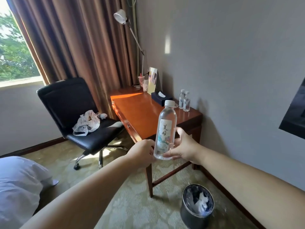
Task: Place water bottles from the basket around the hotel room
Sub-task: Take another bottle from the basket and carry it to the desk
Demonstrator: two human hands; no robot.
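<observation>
Curled round the lower end of a water bottle were the left grip and the right grip. It was held upright in the air, short of the desk, where two bottles stood by the wall. Carrying was judged underway; an upright set-down on bare wood would be needed next.

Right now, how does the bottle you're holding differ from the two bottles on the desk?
The held bottle is in the air, gripped near its base by the left hand and right hand; the desk bottles stand untouched on the desk. The held bottle leans slightly; the desk bottles are upright. All are clear with white caps.
</observation>
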